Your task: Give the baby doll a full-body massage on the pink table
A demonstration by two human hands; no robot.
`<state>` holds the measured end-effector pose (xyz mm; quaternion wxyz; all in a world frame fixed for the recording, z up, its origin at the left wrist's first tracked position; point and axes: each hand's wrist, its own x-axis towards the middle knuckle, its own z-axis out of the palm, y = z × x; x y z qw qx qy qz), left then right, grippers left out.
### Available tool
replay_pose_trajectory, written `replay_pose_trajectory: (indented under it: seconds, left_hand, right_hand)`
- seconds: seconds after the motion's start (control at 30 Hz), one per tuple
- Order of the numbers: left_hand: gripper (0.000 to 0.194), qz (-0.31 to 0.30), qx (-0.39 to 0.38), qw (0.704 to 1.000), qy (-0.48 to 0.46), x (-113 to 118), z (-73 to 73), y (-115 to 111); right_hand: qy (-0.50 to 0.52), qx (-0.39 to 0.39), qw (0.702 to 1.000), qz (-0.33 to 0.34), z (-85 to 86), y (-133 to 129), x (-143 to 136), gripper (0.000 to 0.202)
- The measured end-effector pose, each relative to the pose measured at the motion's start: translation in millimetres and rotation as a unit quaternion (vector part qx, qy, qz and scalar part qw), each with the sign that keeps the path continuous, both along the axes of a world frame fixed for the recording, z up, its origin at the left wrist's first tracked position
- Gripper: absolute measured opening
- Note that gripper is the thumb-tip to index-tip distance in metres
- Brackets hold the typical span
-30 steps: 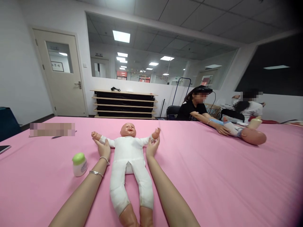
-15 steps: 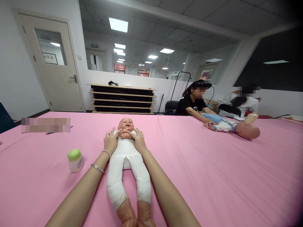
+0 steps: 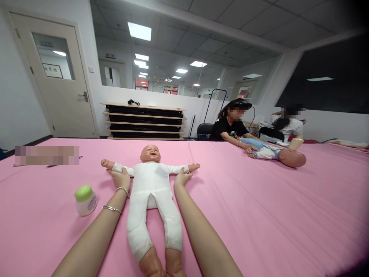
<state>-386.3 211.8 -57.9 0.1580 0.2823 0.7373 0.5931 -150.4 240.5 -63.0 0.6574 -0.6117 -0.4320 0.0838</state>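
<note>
A baby doll (image 3: 151, 181) with a white cloth body lies on its back, its head away from me and its arms stretched out to both sides. My left hand (image 3: 120, 177) holds the doll's arm on the left near the wrist, fingers beneath it and thumb at the front. On the other side, my right hand (image 3: 182, 178) grips the opposite arm in the same way. Both of the doll's small hands stick out past my fingers. A white jar with a green lid (image 3: 85, 200) stands on the pink cloth, left of my left forearm.
The pink-covered table (image 3: 245, 215) spreads wide around the doll. At the right, a person in black (image 3: 229, 129) handles another doll (image 3: 292, 157), with a bottle (image 3: 296, 142) beside it. Another person in white (image 3: 292, 129) sits farther back. A blurred-out item (image 3: 46, 156) lies at the left.
The doll's arms, folded over its chest before, are now spread outward. My hands have moved apart from the chest to the two sides with them. The view has shifted slightly.
</note>
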Motion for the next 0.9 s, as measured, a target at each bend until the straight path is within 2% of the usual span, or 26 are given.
replay_pose_trajectory:
  seconds: [0.17,0.3,0.37,0.47,0.6,0.7,0.8,0.9]
  left_hand:
    - [0.077,-0.005,0.02,1.0,0.021,2,-3.1,3]
    - [0.079,-0.044,0.056,0.991,0.113,4,-0.4,3]
    - [0.075,-0.085,0.1,0.975,0.181,7,1.4,4]
    - [0.063,-0.158,0.135,0.932,0.296,10,2.8,5]
    - [0.056,-0.201,0.042,0.904,0.374,13,4.3,4]
    - [0.059,-0.216,-0.011,0.89,0.401,15,6.5,2]
    - [0.061,-0.226,-0.022,0.876,0.425,17,9.3,0]
    - [0.057,-0.219,-0.008,0.885,0.411,18,11.1,-2]
  right_hand:
    - [0.016,0.034,0.998,0.044,4.8,-6,-9,0.053]
    - [-0.011,0.035,0.996,0.081,5.8,-9,-21,0.06]
    - [-0.05,0.036,0.989,0.133,7.0,-9,-27,0.057]
    - [-0.145,0.035,0.968,0.202,10.6,-9,-34,0.055]
    - [-0.325,0.04,0.912,0.247,17.0,-12,-37,0.05]
    - [-0.38,0.051,0.89,0.247,20.4,-14,-38,0.043]
    - [-0.369,0.046,0.891,0.261,20.5,-15,-39,0.042]
    - [-0.277,0.032,0.922,0.268,17.0,-15,-41,0.048]
